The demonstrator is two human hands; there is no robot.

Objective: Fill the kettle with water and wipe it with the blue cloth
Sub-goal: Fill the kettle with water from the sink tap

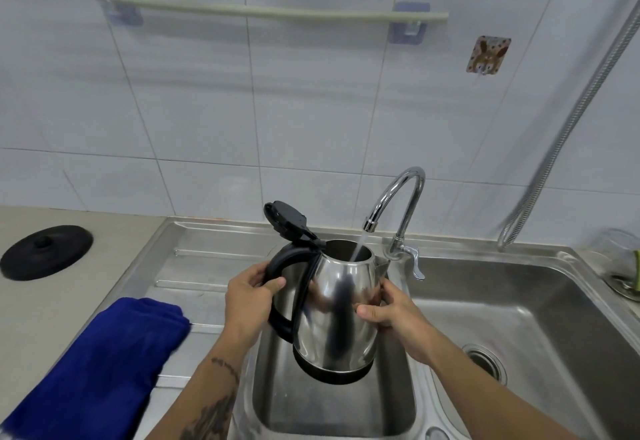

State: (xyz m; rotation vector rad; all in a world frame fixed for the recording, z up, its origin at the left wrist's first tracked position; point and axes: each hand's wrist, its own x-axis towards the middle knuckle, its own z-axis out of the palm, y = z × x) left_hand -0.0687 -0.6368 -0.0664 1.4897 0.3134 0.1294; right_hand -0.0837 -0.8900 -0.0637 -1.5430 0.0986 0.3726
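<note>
Two hands hold a steel kettle (337, 308) under running water, above the small basin of a double sink (540, 322).

The sink is brushed stainless steel, its drainboard ribbed; a soft blue cloth (93, 370) lies crumpled there, well left of the kettle. The kettle is polished, rounded, tilted, black lid flipped open beneath the curved chrome tap (398, 204). The left hand (247, 304) is wrapped tight around the black handle; the right hand (391, 311) clasps the shiny body, fingers curled.
</note>
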